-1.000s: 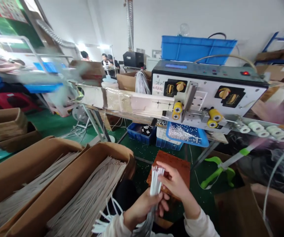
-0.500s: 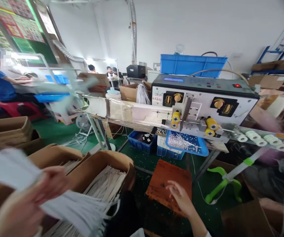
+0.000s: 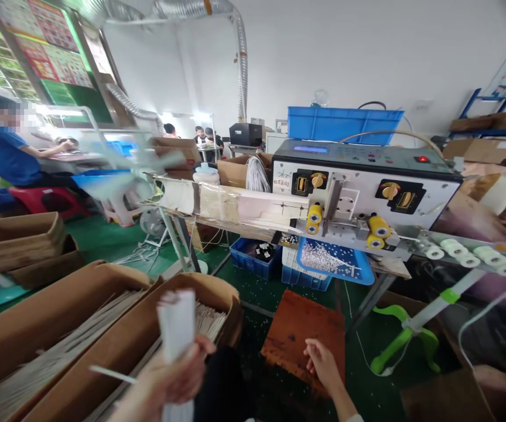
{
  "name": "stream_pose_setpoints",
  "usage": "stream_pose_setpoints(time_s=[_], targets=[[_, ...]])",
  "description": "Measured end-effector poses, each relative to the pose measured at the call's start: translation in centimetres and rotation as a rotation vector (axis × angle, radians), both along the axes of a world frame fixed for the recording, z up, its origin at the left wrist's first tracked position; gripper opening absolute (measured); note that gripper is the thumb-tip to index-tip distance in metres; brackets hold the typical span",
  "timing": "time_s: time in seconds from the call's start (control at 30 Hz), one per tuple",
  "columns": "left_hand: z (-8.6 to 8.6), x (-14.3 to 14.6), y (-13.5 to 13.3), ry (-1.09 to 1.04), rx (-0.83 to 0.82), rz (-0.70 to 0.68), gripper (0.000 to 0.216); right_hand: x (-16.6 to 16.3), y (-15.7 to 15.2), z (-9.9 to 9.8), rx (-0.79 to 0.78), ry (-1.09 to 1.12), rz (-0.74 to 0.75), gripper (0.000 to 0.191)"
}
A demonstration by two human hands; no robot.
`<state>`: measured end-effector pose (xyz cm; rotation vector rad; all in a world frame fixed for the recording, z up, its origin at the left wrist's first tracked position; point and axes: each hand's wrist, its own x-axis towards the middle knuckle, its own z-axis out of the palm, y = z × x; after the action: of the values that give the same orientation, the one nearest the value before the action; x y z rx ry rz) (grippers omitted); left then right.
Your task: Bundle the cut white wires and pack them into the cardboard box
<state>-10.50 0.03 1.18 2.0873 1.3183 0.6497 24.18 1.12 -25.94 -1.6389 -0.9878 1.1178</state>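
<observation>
left hand (image 3: 169,378): white strips (image 3: 176,319) gripped, fingers wrapped round;
right hand (image 3: 323,363): fingers loosely curled, held over wooden board (image 3: 301,337);
writing: machine panel (image 3: 362,190) labels unreadable

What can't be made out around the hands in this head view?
Left hand: wrist and forearm cut off by the bottom edge.
White strip bundle: middle hidden by that hand, lower end cut off by the edge.
Small dark pieces in the blue crate: too small to identify.
</observation>
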Motion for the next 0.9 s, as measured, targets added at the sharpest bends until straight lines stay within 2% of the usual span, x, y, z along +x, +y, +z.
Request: stream_pose_setpoints(time_s=[0.13, 0.17, 0.2, 0.3, 0.43, 0.6, 0.7, 0.9], targets=[[-4.0, 5.5, 0.5, -0.749, -0.709, 0.066, 0.058, 0.1, -0.4, -0.1, 0.023, -0.020, -0.015, 0.076], [-4.7, 6.7, 0.5, -0.860, -0.828, 0.070, 0.059, 0.1, -0.5, -0.1, 0.030, -0.033, -0.020, 0.075], [-5.3, 7.7, 0.4, -0.902, -0.879, 0.066, 0.060, 0.0, -0.6, -0.2, 0.037, -0.050, -0.024, 0.073], [-6.4, 9.7, 0.2, -0.889, -0.905, 0.017, 0.064, -0.3, -0.8, -0.3, 0.057, -0.097, -0.034, 0.068], [-7.8, 10.6, -0.3, -0.791, -1.030, -0.105, 0.071, -0.6, -1.0, -0.5, 0.077, -0.149, -0.035, 0.064], [-10.1, 11.2, -0.8, -0.689, -0.997, -0.225, 0.075, -0.6, -1.0, -0.9, 0.061, -0.157, -0.046, 0.065], [-10.6, 11.1, -0.7, -0.696, -1.022, -0.208, 0.077, -0.6, -1.1, -0.7, 0.053, -0.174, -0.036, 0.067], [-10.2, 10.5, -0.3, -0.765, -1.061, -0.156, 0.071, -0.8, -1.2, 0.3, 0.079, -0.206, -0.020, 0.064]])
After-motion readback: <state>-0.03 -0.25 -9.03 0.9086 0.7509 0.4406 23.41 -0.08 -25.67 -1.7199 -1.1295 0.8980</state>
